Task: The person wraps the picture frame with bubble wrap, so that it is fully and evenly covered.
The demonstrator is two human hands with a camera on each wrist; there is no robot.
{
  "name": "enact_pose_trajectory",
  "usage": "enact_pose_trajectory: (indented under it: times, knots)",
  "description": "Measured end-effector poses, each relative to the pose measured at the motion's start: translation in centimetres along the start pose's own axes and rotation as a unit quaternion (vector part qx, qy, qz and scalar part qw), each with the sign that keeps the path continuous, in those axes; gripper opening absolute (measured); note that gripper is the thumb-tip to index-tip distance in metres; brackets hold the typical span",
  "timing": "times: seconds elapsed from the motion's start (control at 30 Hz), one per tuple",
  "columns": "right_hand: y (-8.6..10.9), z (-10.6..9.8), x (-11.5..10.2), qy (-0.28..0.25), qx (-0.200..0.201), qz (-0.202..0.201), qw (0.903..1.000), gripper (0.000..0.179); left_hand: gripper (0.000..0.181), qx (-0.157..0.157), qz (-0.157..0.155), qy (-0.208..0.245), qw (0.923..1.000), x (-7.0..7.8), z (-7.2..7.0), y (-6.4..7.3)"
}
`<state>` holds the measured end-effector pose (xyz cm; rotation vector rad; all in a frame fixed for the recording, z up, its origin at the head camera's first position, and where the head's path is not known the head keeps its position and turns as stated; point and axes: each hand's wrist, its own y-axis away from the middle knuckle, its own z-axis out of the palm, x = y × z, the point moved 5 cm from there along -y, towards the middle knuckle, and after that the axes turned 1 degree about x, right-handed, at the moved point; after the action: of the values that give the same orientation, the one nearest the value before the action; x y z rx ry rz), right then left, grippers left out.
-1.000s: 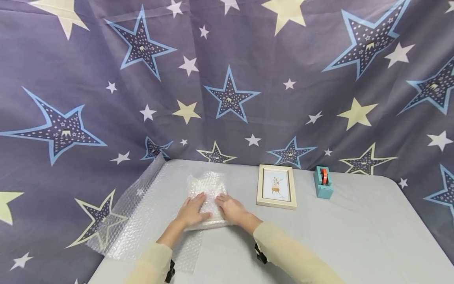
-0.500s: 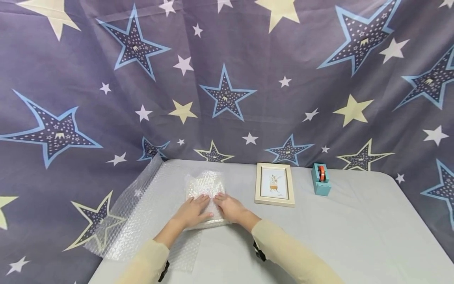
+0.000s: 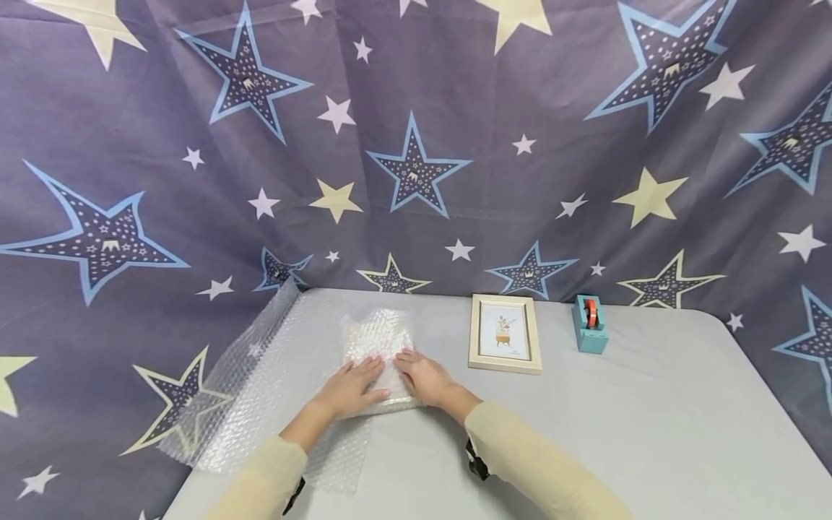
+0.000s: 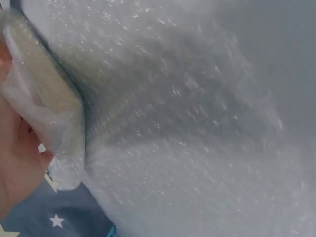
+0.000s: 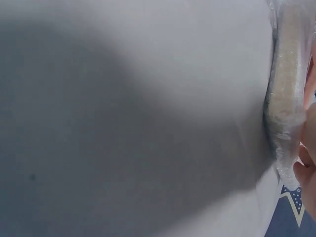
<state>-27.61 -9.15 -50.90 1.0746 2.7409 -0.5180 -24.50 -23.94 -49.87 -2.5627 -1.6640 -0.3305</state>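
A flat package in bubble wrap lies on the table, left of centre in the head view. My left hand rests on its near left part, fingers extended and thumb pointing inward. On the near right part lies my right hand, fingertips touching the top. In the left wrist view, a pale, wood-coloured edge shows through the package's wrap. The right wrist view shows a similar pale side of the package. What is inside is otherwise hidden by the wrap.
A loose bubble wrap sheet spreads left of and beneath the package, overhanging the table's left edge. A pale picture frame and a teal tape dispenser with orange-red tape stand toward the back right. A star-patterned curtain hangs behind the table.
The head view has shifted slightly. Both hands stay on the package with almost no movement, and the package, picture frame and tape dispenser keep their places.
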Motion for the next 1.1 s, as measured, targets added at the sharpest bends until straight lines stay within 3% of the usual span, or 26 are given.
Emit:
enact_pose_trajectory:
  times: [0.23,0.5,0.8,1.1]
  knots:
    - [0.4,-0.3,0.2,-0.017,0.009,0.001,0.9998,0.037,0.066,0.024,-0.016,0.025,0.9993,-0.4,0.1,0.2]
    - [-0.2,-1.3,0.0,-0.03,0.0,-0.01,0.9995,0.039,0.059,0.091,-0.01,0.024,0.9955,0.5,-0.8,-0.9]
    - [-0.4,-0.5,0.2,-0.041,-0.029,0.005,0.9987,0.04,0.057,0.032,-0.026,-0.009,0.9991,0.4,0.0,-1.6]
    - [-0.2,-0.1,0.2,-0.039,-0.036,0.016,0.9985,0.04,0.058,0.032,-0.031,-0.018,0.9988,0.5,1.1,-1.3]
